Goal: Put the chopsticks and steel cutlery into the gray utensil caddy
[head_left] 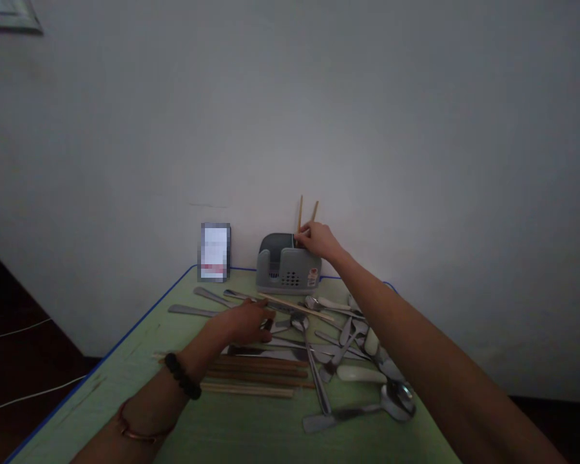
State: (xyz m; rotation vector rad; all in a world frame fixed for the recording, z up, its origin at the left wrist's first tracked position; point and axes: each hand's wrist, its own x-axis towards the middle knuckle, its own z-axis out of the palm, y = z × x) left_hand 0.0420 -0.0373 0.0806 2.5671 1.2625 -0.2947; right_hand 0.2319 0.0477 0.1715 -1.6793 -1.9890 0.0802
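My right hand (318,240) reaches to the grey cutlery holder (285,269) at the table's far edge, fingers pinched on two wooden chopsticks (307,214) that stand upright in it. My left hand (245,322) rests palm down on the pile of metal cutlery (338,335), fingers curled over a utensil near a loose wooden chopstick (294,304). A bead bracelet and a thin bangle sit on my left wrist.
Several wooden chopsticks (256,377) lie flat on the green table (125,380) near me. Spoons, knives and a ladle (396,399) spread to the right. A small dark card stand (215,252) leans against the white wall. Cables run over the dark floor at left.
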